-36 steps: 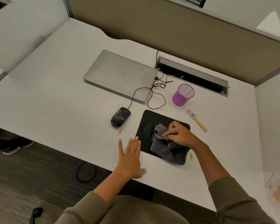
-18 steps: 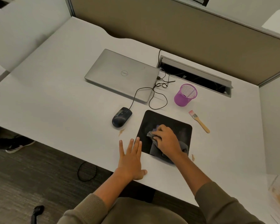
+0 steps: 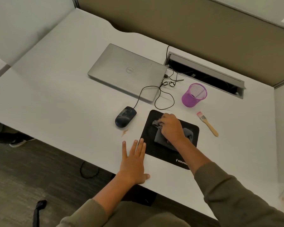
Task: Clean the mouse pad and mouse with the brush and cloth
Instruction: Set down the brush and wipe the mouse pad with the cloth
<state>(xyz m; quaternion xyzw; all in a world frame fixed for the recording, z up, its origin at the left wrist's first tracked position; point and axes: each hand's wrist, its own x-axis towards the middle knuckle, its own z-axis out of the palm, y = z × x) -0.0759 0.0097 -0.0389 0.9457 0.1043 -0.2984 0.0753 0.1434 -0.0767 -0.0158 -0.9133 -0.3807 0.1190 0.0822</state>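
A black mouse pad (image 3: 164, 153) lies on the white desk near its front edge. My right hand (image 3: 171, 127) presses a bunched grey cloth (image 3: 159, 136) onto the pad's far half, fingers closed over it. My left hand (image 3: 134, 160) rests flat on the desk, fingers spread, with its fingertips touching the pad's left edge. The dark wired mouse (image 3: 125, 116) sits on the desk left of the pad. To the right of the pad lies a wooden brush (image 3: 207, 124) with pink bristles.
A closed silver laptop (image 3: 127, 71) sits behind the mouse, with the mouse cable (image 3: 164, 99) looping beside it. A purple mesh cup (image 3: 193, 95) stands behind the pad. A brown crumb smear (image 3: 125, 132) marks the desk near the mouse. A cable slot (image 3: 203, 74) runs along the back.
My right hand has slid the cloth across the pad, from its right side toward the left and then to the far edge. The left hand has stayed flat in place.
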